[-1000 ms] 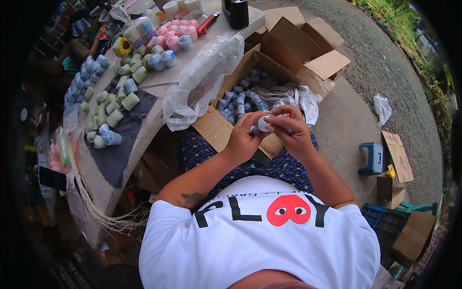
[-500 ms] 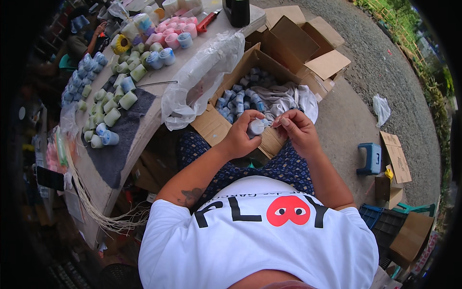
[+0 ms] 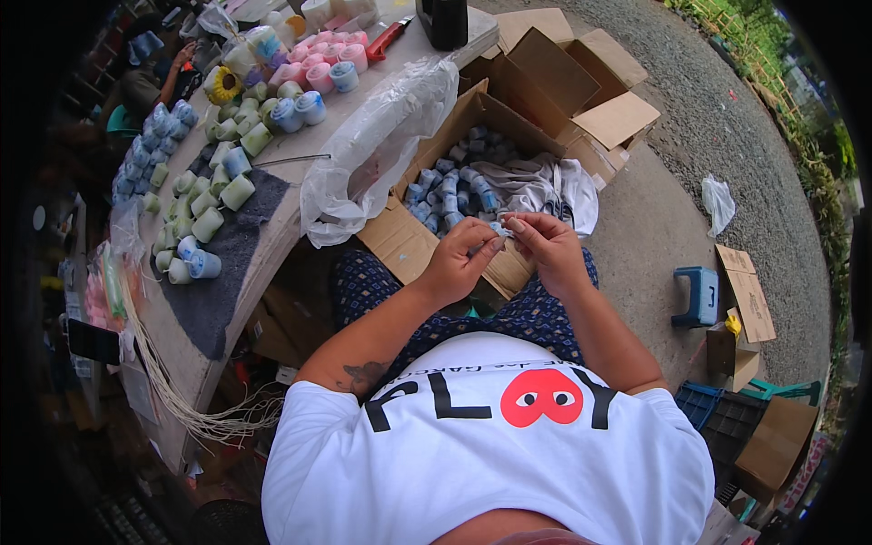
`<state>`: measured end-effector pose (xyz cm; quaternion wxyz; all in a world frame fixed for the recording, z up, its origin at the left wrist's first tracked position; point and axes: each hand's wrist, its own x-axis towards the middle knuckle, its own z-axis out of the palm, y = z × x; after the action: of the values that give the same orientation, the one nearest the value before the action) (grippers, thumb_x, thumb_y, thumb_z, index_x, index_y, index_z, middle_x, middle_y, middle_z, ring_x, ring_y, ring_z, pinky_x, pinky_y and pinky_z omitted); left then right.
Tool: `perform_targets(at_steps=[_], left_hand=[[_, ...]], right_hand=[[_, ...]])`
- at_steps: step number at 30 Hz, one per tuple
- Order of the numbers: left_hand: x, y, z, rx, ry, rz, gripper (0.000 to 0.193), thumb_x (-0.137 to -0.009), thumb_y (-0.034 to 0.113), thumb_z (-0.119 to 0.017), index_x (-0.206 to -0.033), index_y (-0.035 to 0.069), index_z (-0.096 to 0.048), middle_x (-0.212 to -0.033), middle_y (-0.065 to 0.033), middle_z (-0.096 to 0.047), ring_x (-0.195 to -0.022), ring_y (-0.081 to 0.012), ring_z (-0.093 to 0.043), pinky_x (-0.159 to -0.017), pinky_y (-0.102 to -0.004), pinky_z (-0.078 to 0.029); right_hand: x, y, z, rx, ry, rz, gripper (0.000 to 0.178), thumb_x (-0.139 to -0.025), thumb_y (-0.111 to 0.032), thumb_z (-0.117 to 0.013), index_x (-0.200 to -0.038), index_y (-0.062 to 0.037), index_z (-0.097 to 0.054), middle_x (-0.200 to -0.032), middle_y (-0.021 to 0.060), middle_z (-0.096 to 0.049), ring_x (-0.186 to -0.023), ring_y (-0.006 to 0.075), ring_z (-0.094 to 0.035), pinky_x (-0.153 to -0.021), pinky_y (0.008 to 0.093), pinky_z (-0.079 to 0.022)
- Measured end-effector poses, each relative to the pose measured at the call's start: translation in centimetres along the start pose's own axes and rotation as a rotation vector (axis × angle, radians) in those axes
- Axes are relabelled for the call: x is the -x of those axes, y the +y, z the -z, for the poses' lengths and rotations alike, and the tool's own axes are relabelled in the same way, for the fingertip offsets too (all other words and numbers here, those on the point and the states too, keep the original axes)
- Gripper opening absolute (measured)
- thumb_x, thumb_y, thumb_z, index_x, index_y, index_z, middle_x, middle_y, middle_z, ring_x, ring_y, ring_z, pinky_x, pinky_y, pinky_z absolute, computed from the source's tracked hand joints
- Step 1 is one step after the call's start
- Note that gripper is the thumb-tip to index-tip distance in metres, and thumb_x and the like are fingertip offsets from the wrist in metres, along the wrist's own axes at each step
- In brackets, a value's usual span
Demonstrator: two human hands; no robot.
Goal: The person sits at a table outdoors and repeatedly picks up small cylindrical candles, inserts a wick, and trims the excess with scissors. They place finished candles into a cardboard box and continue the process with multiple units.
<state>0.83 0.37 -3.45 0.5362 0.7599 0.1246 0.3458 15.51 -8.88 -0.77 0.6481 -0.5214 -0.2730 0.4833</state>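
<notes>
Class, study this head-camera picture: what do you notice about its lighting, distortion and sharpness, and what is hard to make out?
Head view: soft, even daylight with faint shadows; fisheye bends the table edge and leaves a black rim around the picture; the centre is sharp, the left margin dark and murky; the small item between the left hand and right hand is too hidden to identify.

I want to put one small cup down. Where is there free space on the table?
Bare grey mat lies between the cup rows and the table's near edge. The strip by the clear plastic bag is narrow. The far end is crowded with pink and blue cups.
</notes>
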Motion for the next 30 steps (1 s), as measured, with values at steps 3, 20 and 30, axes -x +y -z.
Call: perform_targets(at_steps=[3,20,30], left_hand=[[0.0,-0.2,-0.1,-0.009,0.001,0.014,0.009,-0.087,0.008,-0.059,-0.085,0.000,-0.061,-0.087,-0.0097,-0.057,-0.081,-0.0205,-0.056,-0.072,-0.0294,-0.044],[-0.1,-0.8,0.1,-0.163,0.046,-0.088,0.009,-0.088,0.006,-0.057,-0.095,0.004,-0.052,-0.085,-0.0109,-0.054,-0.076,-0.0258,-0.055,-0.067,-0.0307,-0.045],[-0.5,0.1,0.9,-0.142,-0.073,-0.068,0.013,-0.083,0.011,-0.064,-0.091,0.004,-0.056,-0.086,-0.0094,-0.057,-0.080,-0.0254,-0.056,-0.071,-0.0336,-0.045]], right_hand=[[0.0,0.4,0.2,-0.118,-0.038,-0.051,0.021,-0.086,-0.017,-0.065,-0.101,-0.0023,-0.067,-0.080,-0.0025,-0.063,-0.066,0.0025,-0.049,-0.057,0.0179,-0.037],[1.0,-0.7,-0.6,0.816,-0.064,0.393,0.008,-0.081,-0.005,-0.064,-0.088,-0.0003,-0.065,-0.079,0.0100,-0.059,-0.074,0.0223,-0.059,-0.064,0.0303,-0.046],[1.0,-1.8,-0.6,0.787,0.012,0.442,0.008,-0.084,-0.002,-0.060,-0.090,0.0006,-0.063,-0.085,0.0102,-0.059,-0.078,0.0204,-0.060,-0.069,0.0293,-0.047]])
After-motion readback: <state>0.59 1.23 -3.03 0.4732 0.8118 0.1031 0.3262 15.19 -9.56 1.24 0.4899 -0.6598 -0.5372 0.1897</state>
